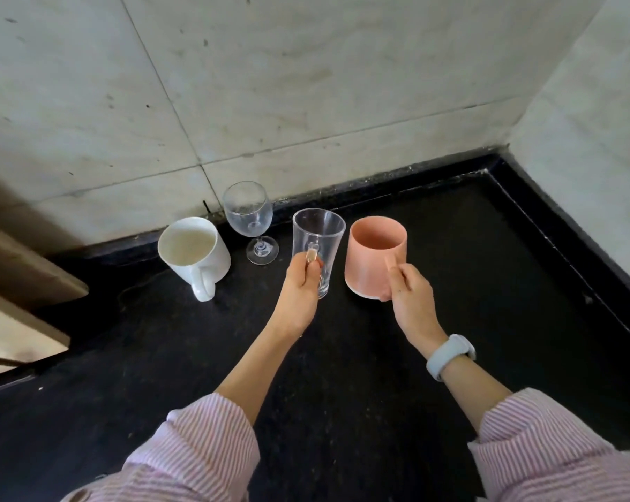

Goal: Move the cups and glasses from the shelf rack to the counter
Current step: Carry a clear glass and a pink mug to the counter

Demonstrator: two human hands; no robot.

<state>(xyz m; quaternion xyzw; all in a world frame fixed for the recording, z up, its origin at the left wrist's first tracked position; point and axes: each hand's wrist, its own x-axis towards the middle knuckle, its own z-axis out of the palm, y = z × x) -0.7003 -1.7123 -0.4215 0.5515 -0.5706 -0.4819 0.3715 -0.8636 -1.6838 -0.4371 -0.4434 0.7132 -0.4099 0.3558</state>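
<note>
My left hand [302, 284] grips the handle of a clear glass mug [319, 240], upright at the black counter [342, 375]. Just to its right, my right hand [409, 295] holds the handle of a pink mug [373, 255], also upright and low over the counter. Whether either one touches the surface I cannot tell. A white mug [194, 253] stands on the counter to the left, its handle facing me. Behind it and the clear mug stands an empty wine glass [250, 219] near the wall.
A tiled wall [270, 103] closes the back of the counter, and a second wall [596, 139] closes its right side. A wooden edge [20, 277] juts in at the left. A pale watch sits on my right wrist.
</note>
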